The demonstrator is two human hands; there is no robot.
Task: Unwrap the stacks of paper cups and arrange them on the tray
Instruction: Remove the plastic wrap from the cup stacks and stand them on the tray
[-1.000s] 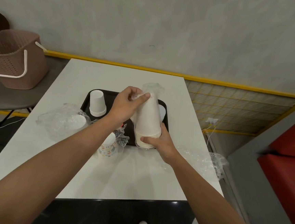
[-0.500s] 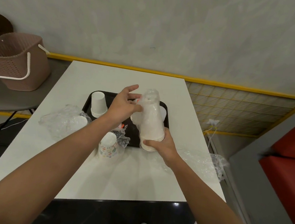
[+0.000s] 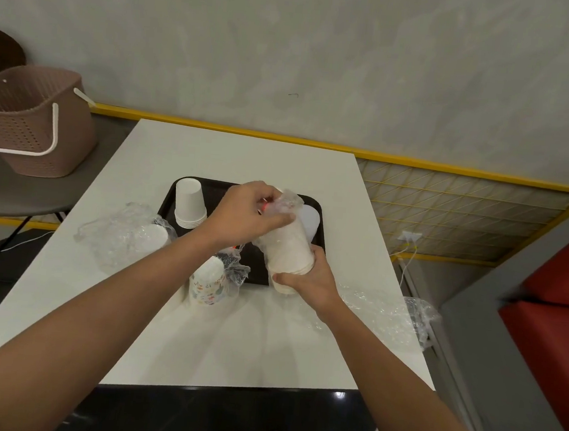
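A plastic-wrapped stack of white paper cups [image 3: 287, 246] is held tilted over the black tray [image 3: 222, 187]. My right hand [image 3: 308, 277] grips its lower, wide end. My left hand [image 3: 247, 212] pinches the bunched plastic at the top end. An unwrapped stack of white cups [image 3: 190, 203] stands upside down on the tray's left side. A stack of patterned cups [image 3: 208, 284], its wrap half open, stands on the table at the tray's near edge. Another white cup [image 3: 310, 221] lies behind the held stack, mostly hidden.
Crumpled clear wrap with a white cup inside [image 3: 126, 236] lies left of the tray. More loose plastic [image 3: 391, 314] hangs at the table's right edge. A brown basket [image 3: 26, 117] sits on a side surface at far left. The white table [image 3: 240, 349] ends near me.
My left hand closed from spread fingers onto the top of the wrap. The stack tilted a little to the left and moved slightly nearer.
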